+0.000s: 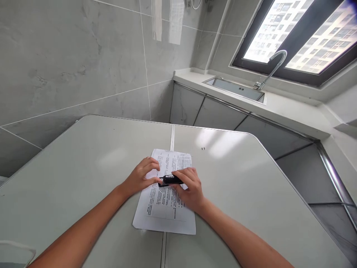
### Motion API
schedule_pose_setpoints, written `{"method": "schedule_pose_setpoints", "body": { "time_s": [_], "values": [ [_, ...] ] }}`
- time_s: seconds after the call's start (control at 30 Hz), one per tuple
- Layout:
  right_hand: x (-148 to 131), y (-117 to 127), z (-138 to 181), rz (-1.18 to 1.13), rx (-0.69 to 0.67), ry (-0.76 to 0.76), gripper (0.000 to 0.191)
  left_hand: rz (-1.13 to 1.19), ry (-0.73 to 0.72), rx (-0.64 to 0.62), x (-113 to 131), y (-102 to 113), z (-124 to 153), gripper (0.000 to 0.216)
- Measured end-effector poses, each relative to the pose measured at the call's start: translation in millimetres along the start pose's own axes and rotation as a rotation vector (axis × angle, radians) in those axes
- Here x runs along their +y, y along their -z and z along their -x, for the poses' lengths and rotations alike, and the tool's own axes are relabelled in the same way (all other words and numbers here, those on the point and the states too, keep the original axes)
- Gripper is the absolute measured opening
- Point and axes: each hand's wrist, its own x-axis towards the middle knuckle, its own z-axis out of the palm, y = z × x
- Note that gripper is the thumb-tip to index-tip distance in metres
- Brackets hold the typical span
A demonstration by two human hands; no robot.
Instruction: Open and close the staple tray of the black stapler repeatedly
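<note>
A black stapler (170, 179) lies over a stack of printed paper sheets (164, 227) on the table. My right hand (191, 188) is closed around the stapler's rear part from the right. At the stapler's left end, the thumb of my left hand (142, 175) touches or nearly touches its front tip. A gap shows between that thumb and the curved fingers above it. Printed text runs across the top sheet, and its lower margin is blank. The stapler and both hands hide the middle of the page.
The pale table (69, 178) has a seam down its middle. Small shiny bits (203, 148) lie beyond the papers to the right. A sink (234, 89) and a curved faucet (275, 69) are set in the counter (295, 108) under the window. A tiled wall (75, 56) rises behind the table.
</note>
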Motion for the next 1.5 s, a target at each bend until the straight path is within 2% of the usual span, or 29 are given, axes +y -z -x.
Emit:
{"method": "schedule_pose_setpoints", "body": {
  "time_s": [0.07, 0.23, 0.33, 0.43, 0.6, 0.77, 0.9, 1.03, 1.13, 1.27, 1.5],
  "values": [
    [13, 12, -7, 0.038, 0.026, -0.061, 0.020, -0.089, 0.003, -0.057, -1, -1, 1, 0.023],
    [73, 68, -26, 0.102, 0.013, -0.210, 0.021, -0.257, -0.015, -0.330, -7, -10, 5, 0.058],
    [105, 99, -26, 0.098, -0.116, -0.243, 0.023, -0.276, 0.020, -0.371, -11, -16, 9, 0.062],
    [119, 112, -20, 0.042, -0.244, -0.226, 0.025, -0.301, 0.055, -0.368, -13, -19, 11, 0.065],
    [113, 102, -15, -0.077, -0.389, -0.115, 0.027, -0.326, 0.074, -0.359, -12, -19, 10, 0.064],
    [107, 87, -13, 0.007, -0.305, -0.100, 0.031, -0.309, 0.083, -0.360, -10, -17, 9, 0.063],
    [107, 87, -13, 0.078, -0.357, -0.072, 0.047, -0.282, 0.088, -0.343, -11, -18, 10, 0.062],
    [103, 88, -14, 0.101, -0.412, -0.012, 0.043, -0.285, 0.097, -0.380, -12, -19, 11, 0.064],
    [100, 84, -13, 0.166, -0.378, -0.029, 0.042, -0.290, 0.101, -0.398, -12, -18, 11, 0.063],
    [98, 80, -11, 0.245, -0.333, -0.078, 0.042, -0.253, 0.104, -0.358, -11, -18, 10, 0.061],
    [98, 75, -12, 0.238, -0.318, -0.090, 0.041, -0.227, 0.119, -0.347, -10, -18, 10, 0.061]
  ]
}}
